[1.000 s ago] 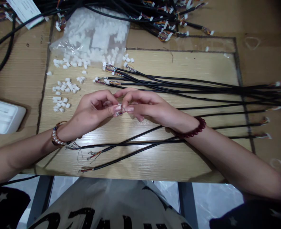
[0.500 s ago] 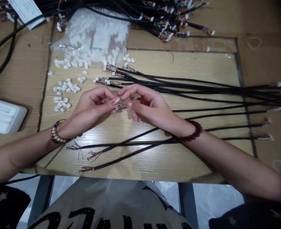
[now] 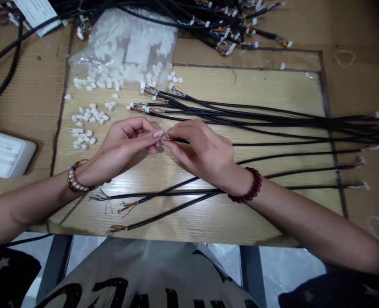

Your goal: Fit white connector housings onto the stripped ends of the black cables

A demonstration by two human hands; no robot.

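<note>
My left hand (image 3: 133, 137) is closed in a pinch, thumb against fingers. At its fingertips is a small pale piece that looks like a white connector (image 3: 159, 143), mostly covered. Facing it, my right hand (image 3: 197, 143) pinches thin wires (image 3: 166, 136) at the stripped end of a black cable (image 3: 256, 143), which runs off to the right beneath the hand. The fingertips of both hands nearly meet. Whether the wire sits inside the connector I cannot tell. Below them lie black cables (image 3: 163, 193) with bare, fanned-out wire ends (image 3: 101, 196).
Loose white connectors (image 3: 94, 114) are scattered left of my hands, below a clear bag (image 3: 138, 42) full of them. Cables with white connectors on their ends (image 3: 208, 112) lie behind my hands. A dark cable bundle (image 3: 189, 17) fills the back; a white box (image 3: 7, 153) stands left.
My right hand has turned over, its back now facing up, and its fingers have come together in a tighter pinch by the left fingertips. The left hand has barely moved.
</note>
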